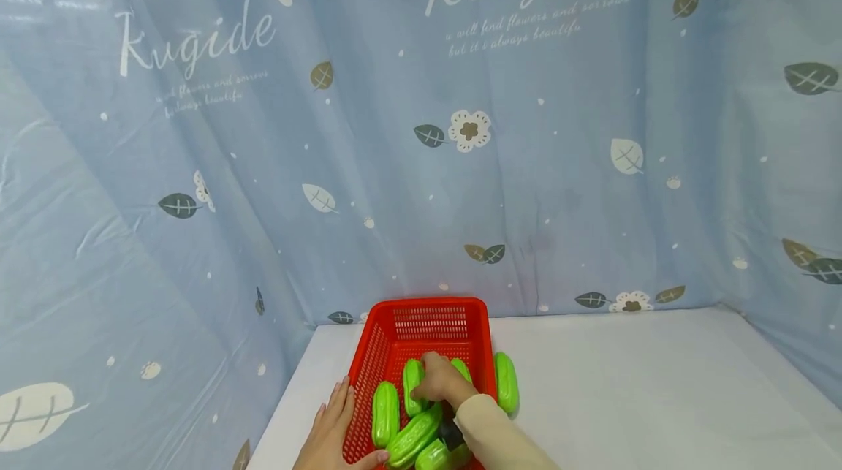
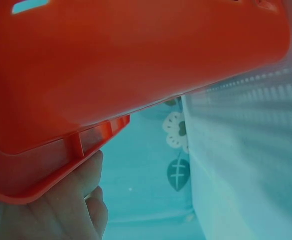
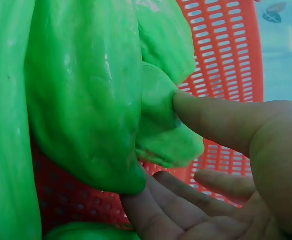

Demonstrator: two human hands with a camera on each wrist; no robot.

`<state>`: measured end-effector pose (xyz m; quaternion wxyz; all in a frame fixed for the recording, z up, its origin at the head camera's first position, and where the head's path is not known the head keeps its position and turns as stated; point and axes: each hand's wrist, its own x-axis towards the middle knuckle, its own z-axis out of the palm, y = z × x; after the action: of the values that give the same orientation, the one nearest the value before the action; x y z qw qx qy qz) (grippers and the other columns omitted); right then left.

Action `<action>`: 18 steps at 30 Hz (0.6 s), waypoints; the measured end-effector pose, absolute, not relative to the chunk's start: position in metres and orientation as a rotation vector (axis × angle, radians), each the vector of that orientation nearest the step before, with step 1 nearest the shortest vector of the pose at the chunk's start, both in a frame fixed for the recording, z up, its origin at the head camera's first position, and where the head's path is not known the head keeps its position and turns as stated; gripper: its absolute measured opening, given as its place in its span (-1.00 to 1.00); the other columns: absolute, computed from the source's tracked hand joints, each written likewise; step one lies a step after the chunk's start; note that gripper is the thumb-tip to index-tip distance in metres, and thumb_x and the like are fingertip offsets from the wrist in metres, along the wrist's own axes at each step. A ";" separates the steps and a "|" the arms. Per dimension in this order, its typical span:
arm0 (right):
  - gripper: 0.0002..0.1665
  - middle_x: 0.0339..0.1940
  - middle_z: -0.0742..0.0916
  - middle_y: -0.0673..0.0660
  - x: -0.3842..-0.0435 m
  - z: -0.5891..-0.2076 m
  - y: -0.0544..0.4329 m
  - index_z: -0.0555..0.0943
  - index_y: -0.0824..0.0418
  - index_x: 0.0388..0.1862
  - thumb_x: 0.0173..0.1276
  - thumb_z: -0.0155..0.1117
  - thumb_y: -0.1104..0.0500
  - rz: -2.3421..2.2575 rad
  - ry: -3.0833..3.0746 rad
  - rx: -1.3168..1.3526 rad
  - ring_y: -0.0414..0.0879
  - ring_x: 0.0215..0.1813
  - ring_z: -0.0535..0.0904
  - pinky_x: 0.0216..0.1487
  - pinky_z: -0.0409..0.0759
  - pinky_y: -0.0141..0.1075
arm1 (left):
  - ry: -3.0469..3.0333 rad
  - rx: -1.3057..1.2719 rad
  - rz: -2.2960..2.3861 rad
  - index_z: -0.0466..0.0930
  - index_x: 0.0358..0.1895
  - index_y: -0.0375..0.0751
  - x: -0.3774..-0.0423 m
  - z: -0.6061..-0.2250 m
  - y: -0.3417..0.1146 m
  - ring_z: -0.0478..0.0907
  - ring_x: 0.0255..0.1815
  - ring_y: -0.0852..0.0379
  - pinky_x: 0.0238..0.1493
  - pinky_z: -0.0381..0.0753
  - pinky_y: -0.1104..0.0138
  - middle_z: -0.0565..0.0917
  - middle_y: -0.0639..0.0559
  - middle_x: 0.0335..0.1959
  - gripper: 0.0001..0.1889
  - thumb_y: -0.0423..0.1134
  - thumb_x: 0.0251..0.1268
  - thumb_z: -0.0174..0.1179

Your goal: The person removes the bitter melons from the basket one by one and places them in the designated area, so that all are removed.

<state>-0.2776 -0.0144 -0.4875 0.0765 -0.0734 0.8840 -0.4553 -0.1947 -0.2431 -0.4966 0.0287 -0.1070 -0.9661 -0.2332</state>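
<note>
On the white counter (image 1: pixel 631 389) we see a red basket (image 1: pixel 476 331) holding at least five green gourds (image 1: pixel 385 415), one standing near its left wall and another slanting across the near part. One more, the outside gourd (image 1: pixel 506 382), lies just beside the right wall. Our left hand (image 1: pixel 333 430) rests along the basket's left side, fingers extended. Our right hand (image 1: pixel 442 380) reaches inside, thumb touching a gourd; with fingertips partly hidden, we cannot tell whether it grasps one
</note>
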 end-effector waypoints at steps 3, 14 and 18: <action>-0.28 -0.01 0.69 0.34 -0.278 -0.487 -0.016 0.51 0.47 0.18 0.06 0.63 0.33 -1.372 2.615 -0.185 0.20 -0.03 0.63 0.05 0.68 0.18 | -2.989 -0.319 -0.738 0.15 0.57 -0.49 -0.193 -0.497 -0.243 0.06 0.68 -0.34 0.52 0.13 -0.41 0.08 -0.31 0.69 0.28 0.45 -0.02 0.36; -0.29 0.13 0.66 0.43 -0.276 -0.481 -0.008 0.48 0.51 0.24 0.18 0.57 0.27 -1.445 2.546 -0.171 0.22 -0.20 0.73 -0.01 0.72 0.11 | -2.958 -0.366 -0.754 0.14 0.56 -0.52 -0.195 -0.502 -0.245 0.02 0.67 -0.41 0.46 0.13 -0.48 0.06 -0.33 0.69 0.27 0.41 0.00 0.38; -0.37 0.07 0.68 0.46 -0.277 -0.484 -0.008 0.52 0.52 0.16 0.21 0.56 0.27 -1.489 2.495 -0.164 0.17 -0.46 0.76 -0.21 0.78 -0.01 | -2.864 -0.451 -0.692 0.26 0.50 -0.56 -0.197 -0.514 -0.252 -0.13 0.76 -0.10 0.35 0.29 -0.47 0.20 -0.39 0.63 0.22 0.37 -0.04 0.42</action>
<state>-0.2768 -0.0079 -0.4845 0.1153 -0.0558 0.8516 -0.5082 -0.1967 -0.2521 -0.5137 0.0803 -0.1508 -0.9577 -0.2314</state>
